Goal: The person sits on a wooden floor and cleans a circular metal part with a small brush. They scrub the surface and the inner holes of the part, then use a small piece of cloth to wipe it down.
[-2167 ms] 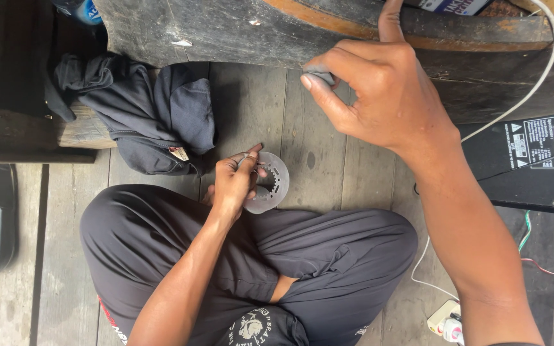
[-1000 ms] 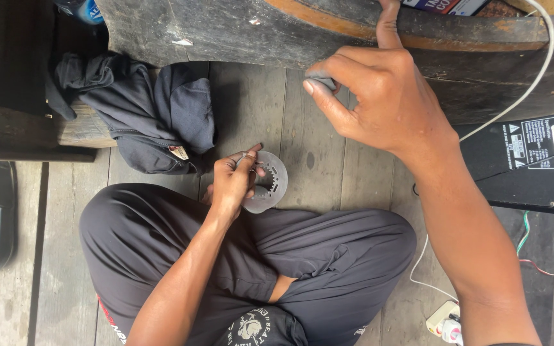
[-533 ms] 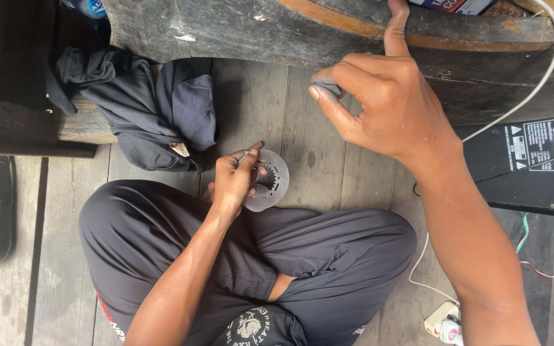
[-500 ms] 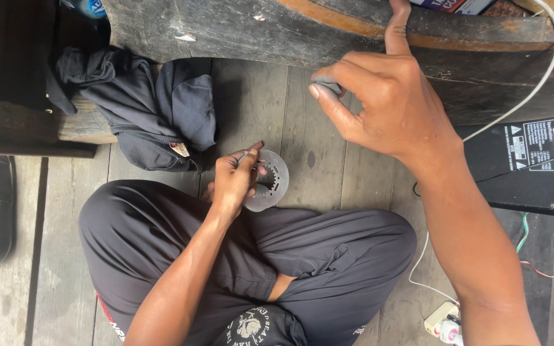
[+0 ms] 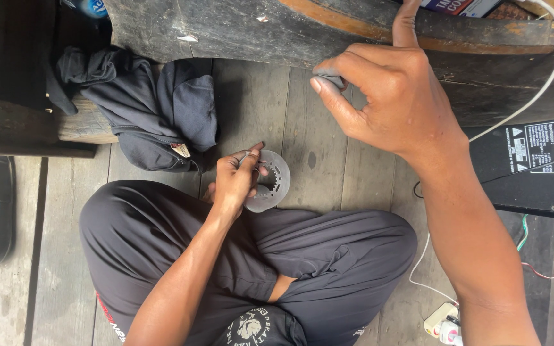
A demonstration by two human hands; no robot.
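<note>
Low down, left hand (image 5: 235,182) pinches a flat grey metal ring (image 5: 269,181) with a notched inner edge, held over the lap just above the weathered plank floor (image 5: 328,160). Right hand (image 5: 386,96) is raised, thumb and fingers closed on a small dull grey piece (image 5: 329,79), index finger up against the rough dark wooden slab (image 5: 238,29). Crumpled dark cloth (image 5: 149,109) lies beside. Versus earlier frames: right hand shifted slightly right; ring unchanged.
</note>
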